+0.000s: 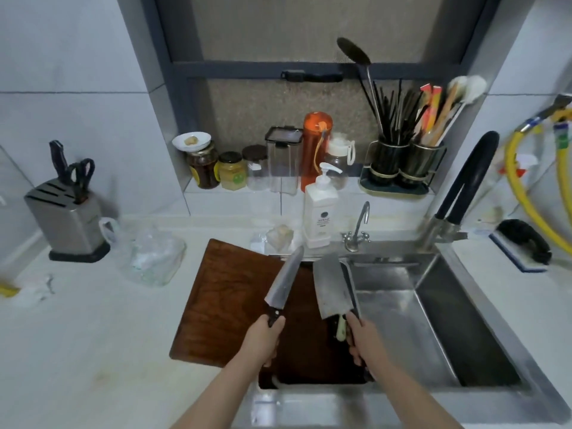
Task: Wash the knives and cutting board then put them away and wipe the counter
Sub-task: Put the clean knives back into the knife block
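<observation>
A: Nearest the camera: two bare forearms coming in from the bottom edge. left hand (266, 339) is closed around the dark handle of the chef's knife (284, 280), blade pointing up and away, tip near the soap bottle (320, 212).

B: And the other one?

A: right hand (363, 340) is wrapped around the cleaver (329, 289) handle, broad blade up, flat side facing the camera. A second, pale handle shows just beside that grip; can't tell what it belongs to.

B: Where's the board?

A: cutting board (223, 301), dark wood, directly under both knives. Left part lies on the desk (93, 335), right part hangs over the left side of the sink (433, 305). Knives are held above it, apart from each other.

B: Around that?

A: Small tap (359, 227) behind the sink; big black-hosed faucet (464, 187) to the right. Scrub brush (526, 243) on the desk at far right. Glass dish (154, 261) just left of the board. Knife block (68, 221) at far left, holding one handle and scissors. Jars and utensil holder (402, 165) on the window ledge.
</observation>
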Demonstrator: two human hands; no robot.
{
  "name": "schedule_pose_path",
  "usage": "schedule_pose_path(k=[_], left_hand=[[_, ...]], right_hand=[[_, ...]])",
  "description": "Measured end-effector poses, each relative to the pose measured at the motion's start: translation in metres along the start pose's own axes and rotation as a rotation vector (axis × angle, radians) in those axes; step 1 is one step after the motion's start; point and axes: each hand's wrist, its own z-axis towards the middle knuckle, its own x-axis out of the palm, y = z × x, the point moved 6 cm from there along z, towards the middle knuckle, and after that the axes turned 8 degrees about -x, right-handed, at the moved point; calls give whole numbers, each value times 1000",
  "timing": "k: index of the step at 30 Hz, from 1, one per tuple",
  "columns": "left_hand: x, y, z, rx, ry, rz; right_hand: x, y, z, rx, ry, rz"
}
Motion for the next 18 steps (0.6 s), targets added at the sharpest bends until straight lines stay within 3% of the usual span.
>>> schedule_pose_path(k=[4, 9, 11, 14, 18], left_hand=[[2, -13, -6, 18, -27, -79], [-7, -44, -20, 229, -107, -44], [-7, -40, -16, 147, -142, -11], [-4, -18, -12, -34, -133, -112], [-11, -25, -22, 129, -147, -142]], right_hand=[[-7, 30, -6, -133, 30, -84], [-19, 63, -7, -416, -28, -172], [-18, 51, -1, -346, -32, -209], [-18, 11, 3, -51, 33, -103], [-27, 16, -5, -146, 81, -92]])
